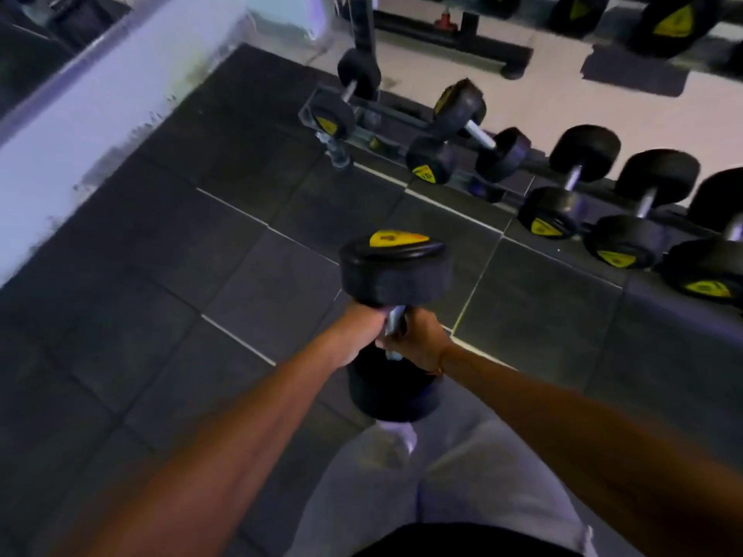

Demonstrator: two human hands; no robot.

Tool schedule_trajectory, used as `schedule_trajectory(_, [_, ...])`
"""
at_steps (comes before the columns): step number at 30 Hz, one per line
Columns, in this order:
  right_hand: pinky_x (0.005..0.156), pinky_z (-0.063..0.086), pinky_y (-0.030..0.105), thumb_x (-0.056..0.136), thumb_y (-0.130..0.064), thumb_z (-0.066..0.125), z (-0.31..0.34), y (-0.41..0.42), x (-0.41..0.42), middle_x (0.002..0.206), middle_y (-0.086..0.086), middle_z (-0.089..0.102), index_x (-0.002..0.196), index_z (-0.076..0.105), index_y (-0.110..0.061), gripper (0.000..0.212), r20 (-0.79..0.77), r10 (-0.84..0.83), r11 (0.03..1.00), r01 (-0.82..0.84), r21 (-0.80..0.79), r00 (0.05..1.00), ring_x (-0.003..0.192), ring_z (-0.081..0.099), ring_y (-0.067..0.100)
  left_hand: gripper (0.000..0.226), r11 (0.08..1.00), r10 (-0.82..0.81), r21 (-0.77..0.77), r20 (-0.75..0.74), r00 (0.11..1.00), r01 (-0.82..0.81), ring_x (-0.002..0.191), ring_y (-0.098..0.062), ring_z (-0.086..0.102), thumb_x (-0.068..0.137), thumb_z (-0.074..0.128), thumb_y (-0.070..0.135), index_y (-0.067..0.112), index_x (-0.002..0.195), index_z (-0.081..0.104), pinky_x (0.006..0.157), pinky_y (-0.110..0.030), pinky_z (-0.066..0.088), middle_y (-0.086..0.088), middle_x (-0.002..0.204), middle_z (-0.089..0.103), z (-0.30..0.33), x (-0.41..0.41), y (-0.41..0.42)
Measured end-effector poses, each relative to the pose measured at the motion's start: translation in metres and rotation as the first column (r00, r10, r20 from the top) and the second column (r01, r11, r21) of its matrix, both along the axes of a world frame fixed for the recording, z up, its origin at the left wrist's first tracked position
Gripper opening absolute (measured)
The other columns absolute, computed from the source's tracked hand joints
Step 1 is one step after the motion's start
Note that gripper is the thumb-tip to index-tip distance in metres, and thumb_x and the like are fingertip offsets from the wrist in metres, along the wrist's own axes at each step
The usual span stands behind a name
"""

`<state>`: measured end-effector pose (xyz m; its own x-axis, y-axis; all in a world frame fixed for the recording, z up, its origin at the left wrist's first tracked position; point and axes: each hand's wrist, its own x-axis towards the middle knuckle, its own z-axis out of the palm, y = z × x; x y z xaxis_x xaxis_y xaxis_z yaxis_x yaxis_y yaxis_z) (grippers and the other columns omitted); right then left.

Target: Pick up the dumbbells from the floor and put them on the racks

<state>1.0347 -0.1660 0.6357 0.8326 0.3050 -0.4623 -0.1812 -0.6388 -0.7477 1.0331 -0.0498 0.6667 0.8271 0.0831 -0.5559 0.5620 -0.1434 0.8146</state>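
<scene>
A black dumbbell (396,271) with a yellow end label hangs nearly upright above the dark floor tiles, in the middle of the head view. My left hand (358,335) and my right hand (418,339) both grip its metal handle, one on each side. Its lower head is partly hidden behind my hands. The rack (386,118) runs from the upper middle to the right edge and holds several black dumbbells (571,182) with yellow labels.
A pale wall (100,126) rises on the left, with a mirror above it. Dark rubber floor tiles (193,251) lie between me and the rack. An upper rack tier with more dumbbells (675,22) shows at the top right. My legs are below.
</scene>
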Motion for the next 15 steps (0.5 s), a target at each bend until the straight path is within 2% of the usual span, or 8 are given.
schedule_trajectory(2, [0.058, 0.035, 0.014, 0.074, -0.015, 0.078, -0.001, 0.016, 0.053, 0.072, -0.005, 0.056, 0.088, 0.066, -0.010, 0.019, -0.014, -0.017, 1.000, 0.017, 0.017, 1.000, 0.063, 0.051, -0.002, 0.035, 1.000, -0.012, 0.013, -0.026, 1.000, 0.012, 0.099, -0.013, 0.057, 0.093, 0.060, 0.012, 0.011, 0.128, 0.058, 0.070, -0.018, 0.048, -0.002, 0.115, 0.063, -0.005, 0.059, 0.017])
schedule_trajectory(3, [0.060, 0.034, 0.011, 0.075, -0.015, 0.078, 0.001, 0.023, 0.082, 0.078, -0.005, 0.056, 0.099, 0.067, -0.005, 0.028, -0.017, -0.019, 1.000, 0.019, 0.015, 1.000, 0.074, 0.050, 0.003, 0.037, 1.000, -0.022, 0.018, -0.024, 0.999, 0.022, 0.099, -0.013, 0.057, 0.093, 0.061, 0.013, 0.009, 0.130, 0.057, 0.071, -0.019, 0.048, -0.005, 0.118, 0.063, -0.007, 0.091, 0.024])
schedule_trajectory(6, [0.054, 0.032, 0.000, 0.078, -0.014, 0.076, 0.001, 0.036, 0.182, 0.082, -0.007, 0.054, 0.108, 0.065, 0.002, 0.036, -0.023, -0.026, 0.998, 0.027, 0.055, 0.999, 0.087, 0.050, 0.007, 0.037, 0.998, -0.048, 0.046, -0.065, 0.997, 0.051, 0.095, -0.013, 0.057, 0.092, 0.063, 0.017, 0.009, 0.128, 0.060, 0.070, -0.023, 0.048, -0.009, 0.121, 0.065, -0.015, 0.196, 0.044])
schedule_trajectory(8, [0.056, 0.032, 0.003, 0.081, -0.020, 0.074, -0.005, 0.048, 0.247, 0.088, -0.004, 0.051, 0.100, 0.066, -0.004, 0.027, -0.079, 0.012, 0.999, -0.009, 0.036, 0.997, 0.090, 0.049, 0.007, 0.035, 0.994, -0.087, 0.062, -0.082, 0.993, 0.092, 0.091, -0.013, 0.058, 0.091, 0.064, 0.021, 0.010, 0.124, 0.063, 0.070, -0.025, 0.049, -0.009, 0.119, 0.067, -0.023, 0.266, 0.053])
schedule_trajectory(9, [0.058, 0.033, 0.008, 0.080, -0.025, 0.074, -0.009, 0.053, 0.277, 0.086, -0.001, 0.052, 0.086, 0.065, -0.011, 0.018, -0.097, 0.006, 1.000, -0.006, 0.004, 0.995, 0.087, 0.049, 0.008, 0.034, 0.993, -0.091, 0.072, -0.105, 0.990, 0.098, 0.090, -0.014, 0.059, 0.090, 0.066, 0.022, 0.010, 0.122, 0.064, 0.073, -0.026, 0.049, -0.009, 0.118, 0.068, -0.029, 0.299, 0.058])
schedule_trajectory(11, [0.064, 0.036, 0.021, 0.076, -0.032, 0.077, -0.018, 0.063, 0.331, 0.079, 0.002, 0.054, 0.060, 0.049, -0.022, 0.034, -0.133, -0.048, 0.998, 0.041, -0.049, 0.990, 0.078, 0.050, 0.013, 0.031, 0.994, -0.057, 0.084, -0.119, 0.991, 0.067, 0.092, -0.015, 0.060, 0.089, 0.067, 0.021, 0.011, 0.118, 0.065, 0.078, -0.030, 0.048, -0.008, 0.113, 0.069, -0.035, 0.354, 0.066])
schedule_trajectory(13, [0.064, 0.036, 0.021, 0.074, -0.032, 0.078, -0.026, 0.075, 0.406, 0.076, 0.002, 0.055, 0.055, 0.042, -0.025, 0.042, -0.146, -0.114, 0.993, 0.109, -0.044, 0.983, 0.075, 0.049, 0.011, 0.029, 0.993, -0.077, 0.074, -0.131, 0.988, 0.087, 0.095, -0.017, 0.061, 0.088, 0.067, 0.019, 0.011, 0.116, 0.066, 0.083, -0.033, 0.050, -0.005, 0.108, 0.068, -0.044, 0.435, 0.071])
schedule_trajectory(15, [0.063, 0.035, 0.020, 0.076, -0.030, 0.077, -0.033, 0.084, 0.463, 0.076, 0.003, 0.055, 0.055, 0.045, -0.023, 0.039, -0.183, -0.117, 0.992, 0.105, -0.070, 0.976, 0.075, 0.048, 0.010, 0.032, 0.991, -0.086, 0.089, -0.171, 0.982, 0.102, 0.100, -0.019, 0.062, 0.088, 0.068, 0.019, 0.009, 0.118, 0.066, 0.093, -0.038, 0.052, -0.009, 0.113, 0.068, -0.062, 0.496, 0.081])
